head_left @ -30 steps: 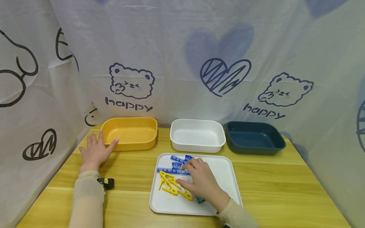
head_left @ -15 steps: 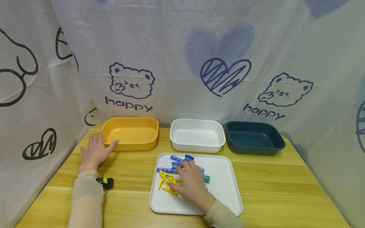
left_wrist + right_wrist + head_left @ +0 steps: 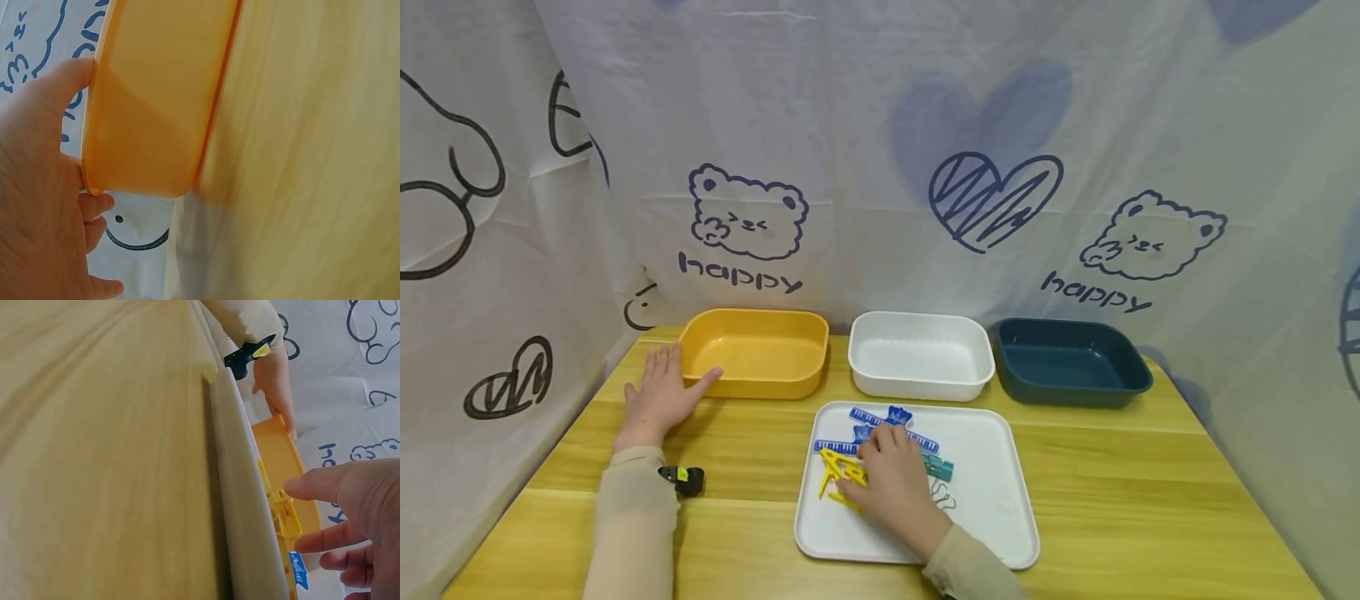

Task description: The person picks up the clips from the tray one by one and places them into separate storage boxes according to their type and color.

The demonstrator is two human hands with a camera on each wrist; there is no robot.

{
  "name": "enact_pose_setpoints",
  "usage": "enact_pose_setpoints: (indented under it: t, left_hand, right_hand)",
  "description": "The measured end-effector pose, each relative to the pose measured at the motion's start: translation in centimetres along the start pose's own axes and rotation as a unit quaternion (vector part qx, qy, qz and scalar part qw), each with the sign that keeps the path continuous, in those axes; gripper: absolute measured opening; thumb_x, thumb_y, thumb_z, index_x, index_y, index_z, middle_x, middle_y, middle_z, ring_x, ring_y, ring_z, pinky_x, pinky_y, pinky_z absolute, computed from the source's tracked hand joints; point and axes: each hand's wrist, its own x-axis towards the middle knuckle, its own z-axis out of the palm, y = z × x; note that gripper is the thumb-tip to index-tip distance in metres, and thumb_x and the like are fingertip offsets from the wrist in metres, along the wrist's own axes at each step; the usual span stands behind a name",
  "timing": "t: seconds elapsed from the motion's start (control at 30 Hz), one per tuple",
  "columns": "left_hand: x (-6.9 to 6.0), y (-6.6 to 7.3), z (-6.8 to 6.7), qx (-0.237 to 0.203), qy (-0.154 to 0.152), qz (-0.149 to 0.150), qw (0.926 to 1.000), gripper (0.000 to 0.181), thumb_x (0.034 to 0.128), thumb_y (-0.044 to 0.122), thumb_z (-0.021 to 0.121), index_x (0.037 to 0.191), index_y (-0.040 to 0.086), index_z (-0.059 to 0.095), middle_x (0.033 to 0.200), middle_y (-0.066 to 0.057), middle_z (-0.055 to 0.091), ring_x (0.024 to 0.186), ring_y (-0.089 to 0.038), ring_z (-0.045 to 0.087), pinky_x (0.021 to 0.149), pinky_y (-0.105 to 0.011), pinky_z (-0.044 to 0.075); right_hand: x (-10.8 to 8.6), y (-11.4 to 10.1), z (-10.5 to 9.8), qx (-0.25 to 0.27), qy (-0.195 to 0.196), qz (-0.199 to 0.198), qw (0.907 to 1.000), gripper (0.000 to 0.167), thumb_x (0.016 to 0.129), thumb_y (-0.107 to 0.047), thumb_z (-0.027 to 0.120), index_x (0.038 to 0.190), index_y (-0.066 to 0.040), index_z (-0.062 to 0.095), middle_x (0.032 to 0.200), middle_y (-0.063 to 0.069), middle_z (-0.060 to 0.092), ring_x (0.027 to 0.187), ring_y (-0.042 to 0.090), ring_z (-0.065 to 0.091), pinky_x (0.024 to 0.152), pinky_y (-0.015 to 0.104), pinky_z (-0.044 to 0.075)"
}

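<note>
My left hand (image 3: 658, 400) rests against the left end of the yellow bin (image 3: 820, 379), thumb on its front rim and fingers along its side. In the left wrist view, the thumb touches the rim of that bin (image 3: 150, 125) and the other fingers are loosely bent. Over the white tray (image 3: 1000, 533), my right hand (image 3: 898, 483) reaches to the yellow plastic clips (image 3: 831, 467). In the right wrist view, thumb and index finger stand apart on either side of a yellow clip (image 3: 287, 519). Blue piano-key-patterned clips (image 3: 835, 447) and a teal binder clip (image 3: 940, 468) lie beside this hand.
A white bin (image 3: 921, 387) and a dark blue bin (image 3: 1075, 392) stand in a row right of the yellow one, behind the tray. A printed cloth (image 3: 880, 283) hangs behind the wooden table (image 3: 1120, 500).
The yellow bin has slid a little to the right with my left hand against it. My right hand has moved left over the tray towards the yellow clips, uncovering the teal binder clip.
</note>
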Motion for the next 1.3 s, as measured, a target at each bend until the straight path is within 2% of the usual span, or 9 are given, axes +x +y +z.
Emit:
enact_pose_setpoints:
  t: [0.47, 0.73, 1.3]
  left_hand:
    - [-0.2, 1.5, 0.0, 0.001, -0.01, 0.004, 0.9999, 0.107, 0.0897, 0.077, 0.03, 0.155, 0.001, -0.005, 0.16, -0.031, -0.005, 0.148, -0.048, -0.008, 0.106, -0.08, -0.002]
    - [-0.1, 2.3, 0.5, 0.01, -0.009, 0.01, 0.9999, 0.108, 0.0891, 0.079, 0.028, 0.155, 0.0, -0.004, 0.159, -0.032, -0.003, 0.148, -0.049, -0.005, 0.106, -0.081, -0.002]
    - [0.1, 3.8, 1.1, 0.029, -0.016, 0.013, 0.9994, 0.109, 0.0878, 0.081, 0.026, 0.155, -0.002, 0.0, 0.159, -0.032, -0.001, 0.149, -0.048, -0.004, 0.106, -0.081, -0.002]
  right_hand:
    - [0.1, 0.0, 0.2, 0.012, -0.02, 0.003, 0.9997, 0.039, 0.082, -0.052, 0.069, 0.094, -0.014, 0.072, 0.102, 0.0, 0.052, 0.098, 0.018, 0.041, 0.088, 0.037, 0.042]
    - [0.1, 0.0, 0.1, 0.016, -0.023, 0.007, 0.9996, 0.038, 0.082, -0.05, 0.071, 0.092, -0.013, 0.072, 0.102, 0.0, 0.052, 0.098, 0.018, 0.041, 0.088, 0.037, 0.041]
    - [0.3, 0.5, 0.3, 0.019, -0.004, 0.005, 0.9998, 0.034, 0.081, -0.045, 0.072, 0.09, -0.012, 0.073, 0.102, 0.001, 0.052, 0.098, 0.019, 0.041, 0.088, 0.038, 0.042]
